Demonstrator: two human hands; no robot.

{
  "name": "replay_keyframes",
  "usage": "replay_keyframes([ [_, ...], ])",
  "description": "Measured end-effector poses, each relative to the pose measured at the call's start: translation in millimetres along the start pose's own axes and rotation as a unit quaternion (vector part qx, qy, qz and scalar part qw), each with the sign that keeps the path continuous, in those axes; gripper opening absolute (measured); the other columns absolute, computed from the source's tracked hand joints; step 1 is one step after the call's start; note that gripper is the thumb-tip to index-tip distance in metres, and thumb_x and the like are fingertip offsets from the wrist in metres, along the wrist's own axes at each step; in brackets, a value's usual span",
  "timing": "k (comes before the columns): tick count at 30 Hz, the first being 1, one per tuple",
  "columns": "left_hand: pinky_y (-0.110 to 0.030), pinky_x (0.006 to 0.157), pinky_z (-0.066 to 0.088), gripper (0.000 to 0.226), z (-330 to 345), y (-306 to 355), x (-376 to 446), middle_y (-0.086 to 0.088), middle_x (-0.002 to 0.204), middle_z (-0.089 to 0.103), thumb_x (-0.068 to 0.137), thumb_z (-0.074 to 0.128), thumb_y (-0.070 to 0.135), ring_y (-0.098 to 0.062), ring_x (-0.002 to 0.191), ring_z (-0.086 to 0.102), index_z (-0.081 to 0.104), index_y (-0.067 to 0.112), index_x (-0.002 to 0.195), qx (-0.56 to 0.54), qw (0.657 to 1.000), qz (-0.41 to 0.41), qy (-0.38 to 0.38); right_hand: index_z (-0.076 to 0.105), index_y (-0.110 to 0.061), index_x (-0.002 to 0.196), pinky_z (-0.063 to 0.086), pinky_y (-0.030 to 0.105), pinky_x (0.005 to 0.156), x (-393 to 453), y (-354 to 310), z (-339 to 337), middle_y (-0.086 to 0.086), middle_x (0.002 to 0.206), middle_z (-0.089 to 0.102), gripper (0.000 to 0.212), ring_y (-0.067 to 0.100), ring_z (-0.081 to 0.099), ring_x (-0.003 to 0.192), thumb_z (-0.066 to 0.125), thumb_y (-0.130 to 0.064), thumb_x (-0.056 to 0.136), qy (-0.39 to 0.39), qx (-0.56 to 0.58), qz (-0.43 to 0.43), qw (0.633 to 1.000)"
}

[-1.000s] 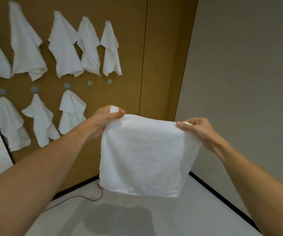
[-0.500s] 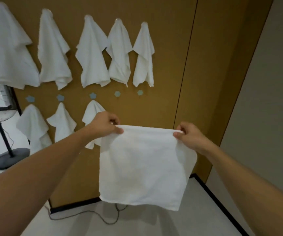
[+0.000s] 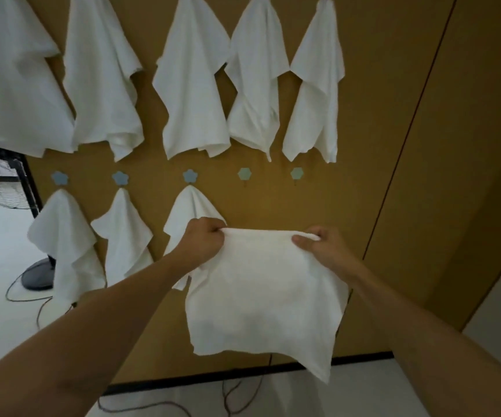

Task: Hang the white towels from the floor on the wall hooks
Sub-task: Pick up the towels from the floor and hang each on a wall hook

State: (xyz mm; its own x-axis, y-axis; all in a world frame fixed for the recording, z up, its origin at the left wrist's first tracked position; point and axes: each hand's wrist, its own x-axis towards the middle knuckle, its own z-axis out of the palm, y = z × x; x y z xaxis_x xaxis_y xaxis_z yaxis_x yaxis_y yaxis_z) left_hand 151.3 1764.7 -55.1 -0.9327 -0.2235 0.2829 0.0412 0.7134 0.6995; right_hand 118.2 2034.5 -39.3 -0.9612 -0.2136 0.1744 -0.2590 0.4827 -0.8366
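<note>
Closer to the brown wall (image 3: 378, 115) than a moment ago, the left hand (image 3: 202, 239) and right hand (image 3: 323, 246) pinch the top corners of a light, limp white towel (image 3: 265, 299), hanging below two bare hooks (image 3: 244, 174), best hooked by one corner.

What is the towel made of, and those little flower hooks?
Towel: soft white woven cloth, probably cotton; it droops and creases between the hands. Flower hooks: smooth matte pale-blue backs, likely plastic, with a thin peg below, maybe metal; too small to be sure.

Soft matt cloth towel (image 3: 261, 299); matt brown wall panel (image 3: 378, 115).
</note>
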Motion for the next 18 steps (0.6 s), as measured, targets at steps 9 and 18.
replay_keyframes([
  [9, -0.027, 0.089, 0.046, 0.049, 0, -52, 125, 0.009, 0.103, 0.067, 0.078, 0.069, 0.062, -0.011, 0.098, 0.06, 0.074, 0.021, 0.102, -0.081, 0.995, -0.049, -0.034, 0.064, -0.013, 0.069, 0.044, 0.025, 0.06, 148, 11, 66, -0.006, 0.065, 0.062, 0.027, 0.009, 0.057, 0.06, 0.064, -0.027, 0.092, 0.024, 0.033, -0.01, 0.999],
  [18, -0.028, 0.067, 0.041, 0.023, 37, -66, 242, 0.01, 0.07, 0.06, 0.088, 0.065, 0.046, -0.017, 0.076, 0.062, 0.062, 0.026, 0.076, 0.052, 0.987, 0.025, 0.148, 0.067, -0.021, 0.068, 0.035, 0.009, 0.059, 286, 22, 94, -0.011, 0.066, 0.061, 0.026, 0.004, 0.053, 0.062, 0.074, -0.039, 0.085, 0.138, -0.094, -0.131, 0.977],
])
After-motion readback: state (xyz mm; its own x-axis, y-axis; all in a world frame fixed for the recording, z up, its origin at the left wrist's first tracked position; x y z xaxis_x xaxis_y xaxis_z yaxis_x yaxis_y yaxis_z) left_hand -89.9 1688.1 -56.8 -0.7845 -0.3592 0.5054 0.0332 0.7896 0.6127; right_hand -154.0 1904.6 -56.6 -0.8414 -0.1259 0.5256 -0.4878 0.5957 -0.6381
